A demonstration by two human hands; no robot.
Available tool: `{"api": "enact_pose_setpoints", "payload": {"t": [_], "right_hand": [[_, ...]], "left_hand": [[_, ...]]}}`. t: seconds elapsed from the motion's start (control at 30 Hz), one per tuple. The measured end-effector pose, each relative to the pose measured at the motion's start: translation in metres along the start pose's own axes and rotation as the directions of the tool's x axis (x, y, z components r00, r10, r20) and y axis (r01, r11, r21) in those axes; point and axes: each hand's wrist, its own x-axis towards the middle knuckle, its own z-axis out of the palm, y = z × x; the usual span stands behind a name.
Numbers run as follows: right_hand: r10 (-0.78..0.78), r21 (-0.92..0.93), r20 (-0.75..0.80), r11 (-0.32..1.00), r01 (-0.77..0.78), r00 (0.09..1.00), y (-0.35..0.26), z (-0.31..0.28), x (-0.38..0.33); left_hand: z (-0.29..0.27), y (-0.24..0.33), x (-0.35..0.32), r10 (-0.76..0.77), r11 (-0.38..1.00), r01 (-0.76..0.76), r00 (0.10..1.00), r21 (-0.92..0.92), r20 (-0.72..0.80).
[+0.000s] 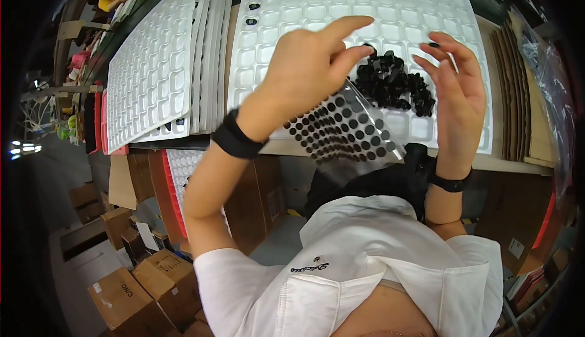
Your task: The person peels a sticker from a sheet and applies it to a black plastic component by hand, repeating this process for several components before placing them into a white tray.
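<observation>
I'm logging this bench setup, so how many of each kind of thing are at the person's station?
White tray in use: 1
Stack of white trays: 1
Heap of black parts: 1
Clear sheet of black dots: 1
Black wristbands: 2
Total: 6

The left hand [304, 63] is being held up, with its pointing finger stretched out and its thumb tucked under. The right hand [457, 90] is being held open, fingers [448, 47] spread and bent. Both forearms are being raised, each wearing a black wristband.
</observation>
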Motion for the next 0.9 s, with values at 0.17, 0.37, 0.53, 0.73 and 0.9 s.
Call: {"api": "enact_pose_setpoints", "payload": {"t": [0.17,0.37,0.53,0.73,0.9], "right_hand": [[-0.019,-0.08,-0.136,0.997,0.008,0.99,0.002,-0.042,0.018],[0.036,-0.055,-0.138,0.998,-0.044,0.99,0.007,-0.076,0.035],[0.067,-0.046,-0.173,0.996,-0.076,0.983,0.015,-0.092,0.042],[0.079,-0.004,-0.144,0.997,-0.081,0.986,0.019,-0.096,0.052],[-0.017,0.0,-0.075,1.0,0.017,0.997,0.015,-0.099,0.06]], "left_hand": [[-0.016,-0.045,0.08,-0.047,0.992,0.028,0.987,0.126,0.152],[0.004,-0.139,0.186,-0.171,0.933,0.104,0.97,0.343,0.172],[0.034,-0.199,0.214,-0.129,0.951,0.067,0.973,0.303,0.191],[0.027,-0.189,0.203,-0.029,0.983,0.044,0.996,0.176,-0.088],[-0.004,-0.031,0.141,0.055,0.974,-0.014,0.983,0.228,-0.173]]}}
